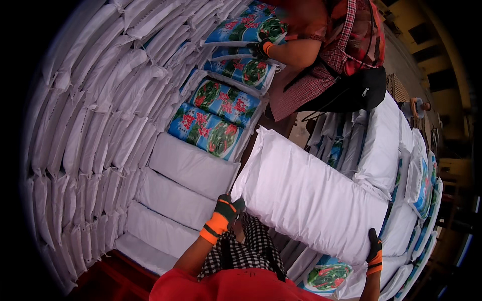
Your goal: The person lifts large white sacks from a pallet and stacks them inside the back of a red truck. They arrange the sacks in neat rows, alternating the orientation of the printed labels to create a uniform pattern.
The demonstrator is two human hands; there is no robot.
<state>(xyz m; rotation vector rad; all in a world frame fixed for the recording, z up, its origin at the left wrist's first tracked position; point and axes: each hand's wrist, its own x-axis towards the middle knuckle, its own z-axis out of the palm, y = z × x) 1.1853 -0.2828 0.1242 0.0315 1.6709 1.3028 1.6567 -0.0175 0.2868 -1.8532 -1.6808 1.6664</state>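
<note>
A full white sack hangs in front of me, tilted, its long side running from upper left to lower right. My left hand, in a dark glove with an orange cuff, is closed on its left end at the near corner. At the lower right corner, my right hand, gloved alike, grips the other end; its fingers are partly hidden by the sack. Just left of it lies a row of plain white sacks, and beyond these are sacks with a blue printed side up.
Tall stacks of white sacks wall the left side. Across from me, a co-worker's gloved hand holds a blue printed sack. More stacked sacks stand on the right. A red surface shows at lower left.
</note>
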